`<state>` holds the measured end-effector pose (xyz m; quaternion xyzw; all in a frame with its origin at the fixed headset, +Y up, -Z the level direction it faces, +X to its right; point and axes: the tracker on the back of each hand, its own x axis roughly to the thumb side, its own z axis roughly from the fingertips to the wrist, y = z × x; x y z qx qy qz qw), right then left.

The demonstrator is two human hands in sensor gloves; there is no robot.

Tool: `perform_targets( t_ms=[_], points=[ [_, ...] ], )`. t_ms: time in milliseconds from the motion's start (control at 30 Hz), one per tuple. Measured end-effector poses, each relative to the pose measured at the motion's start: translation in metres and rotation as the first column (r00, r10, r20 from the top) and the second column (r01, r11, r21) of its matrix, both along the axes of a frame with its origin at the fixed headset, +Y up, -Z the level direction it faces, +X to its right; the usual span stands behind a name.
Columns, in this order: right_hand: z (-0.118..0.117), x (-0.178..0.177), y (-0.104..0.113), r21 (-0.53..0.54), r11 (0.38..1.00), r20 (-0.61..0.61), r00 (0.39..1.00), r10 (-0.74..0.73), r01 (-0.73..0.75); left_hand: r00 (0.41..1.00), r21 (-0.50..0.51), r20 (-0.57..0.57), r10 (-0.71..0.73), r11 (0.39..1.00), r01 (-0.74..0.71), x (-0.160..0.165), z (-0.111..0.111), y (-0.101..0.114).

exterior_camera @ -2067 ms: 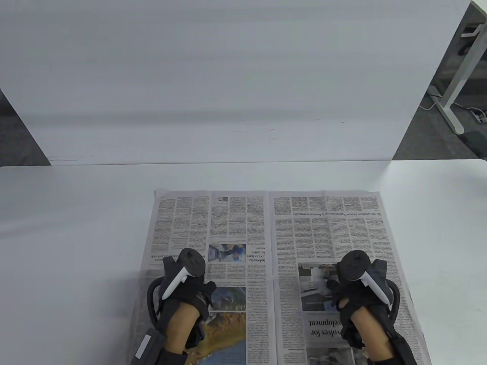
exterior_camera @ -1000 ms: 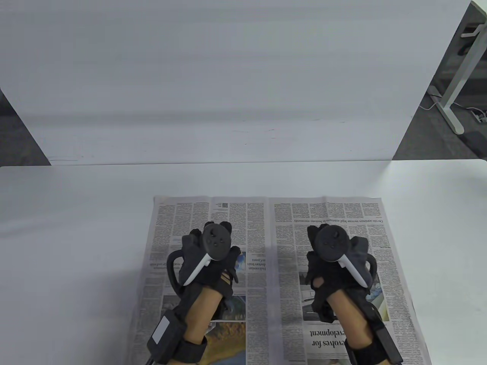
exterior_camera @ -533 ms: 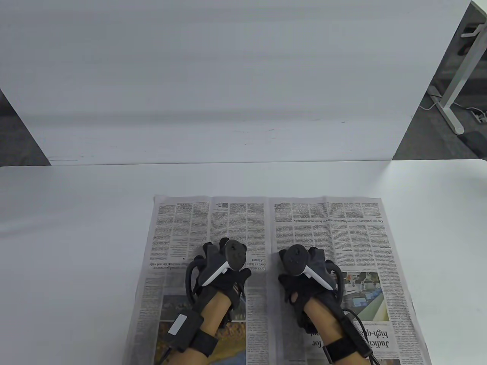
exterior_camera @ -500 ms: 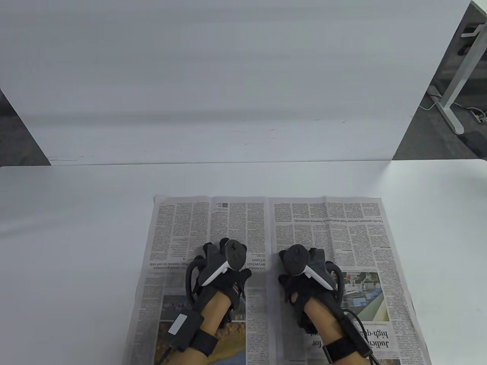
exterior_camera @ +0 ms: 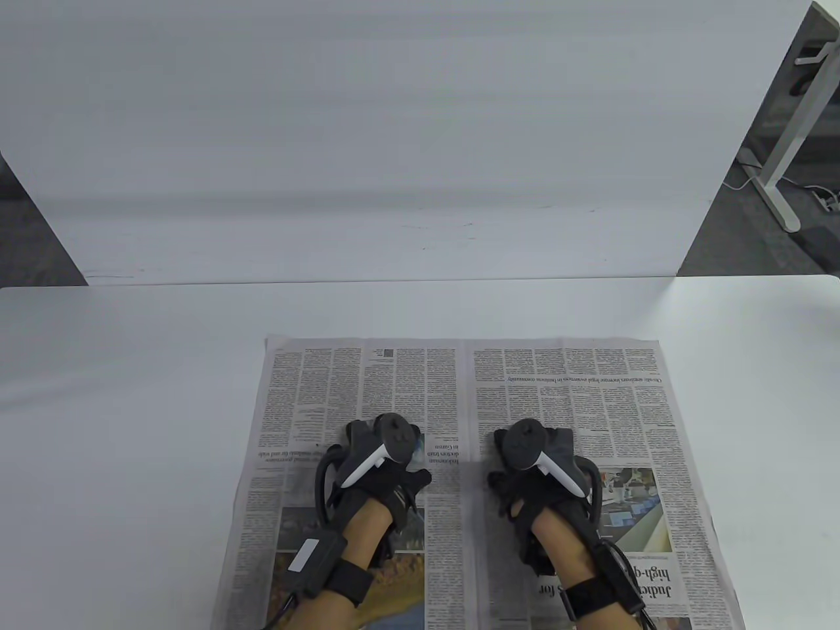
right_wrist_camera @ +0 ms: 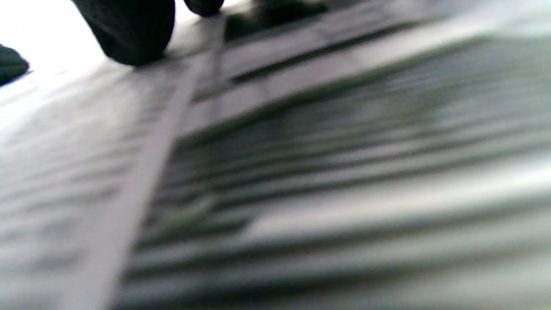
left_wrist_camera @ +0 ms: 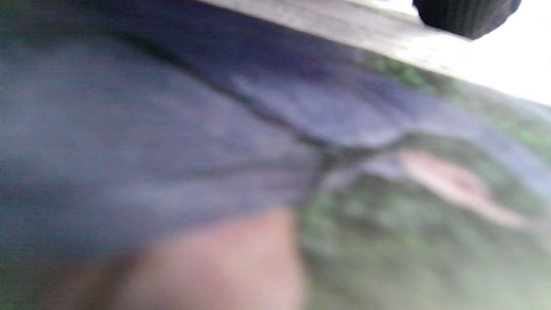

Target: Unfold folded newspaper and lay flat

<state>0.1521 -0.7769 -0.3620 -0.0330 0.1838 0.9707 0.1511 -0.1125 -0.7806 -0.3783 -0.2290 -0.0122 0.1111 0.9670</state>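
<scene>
Grey newsprint: newspaper (exterior_camera: 564, 394) spread open, flat, centre crease visible.

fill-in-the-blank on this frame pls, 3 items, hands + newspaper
1. The newspaper lies spread open on the white ____.
2. The left hand rests on the paper just to the ____ of its centre fold.
3. The right hand rests on the same paper, so the number of hands on it is ____.

Missing words: table; left; two
</scene>
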Motion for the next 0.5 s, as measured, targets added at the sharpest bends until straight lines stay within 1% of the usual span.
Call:
perform_targets(
  t_ms=[233, 333, 400, 500],
  points=[
    [-0.005, 0.035, -0.002, 0.004, 1.0, 0.078, 0.997, -0.009, 0.009, 0.997, -0.011, -0.073, 0.021, 1.0, -0.022, -0.018, -0.004, -0.001],
    [-0.007, 0.05, -0.002, -0.02, 0.999, 0.106, 0.994, -0.03, 0.032, 0.993, -0.008, -0.119, 0.026, 1.0, -0.027, -0.031, -0.005, -0.001],
    [-0.009, 0.06, -0.001, -0.045, 0.997, 0.129, 0.99, -0.058, 0.064, 0.99, -0.012, -0.133, 0.037, 0.999, -0.039, -0.039, -0.005, -0.001],
    [-0.011, 0.069, -0.002, -0.055, 0.996, 0.139, 0.988, -0.063, 0.071, 0.987, -0.029, -0.157, 0.032, 0.999, -0.036, -0.054, -0.005, -0.001]
  ],
)
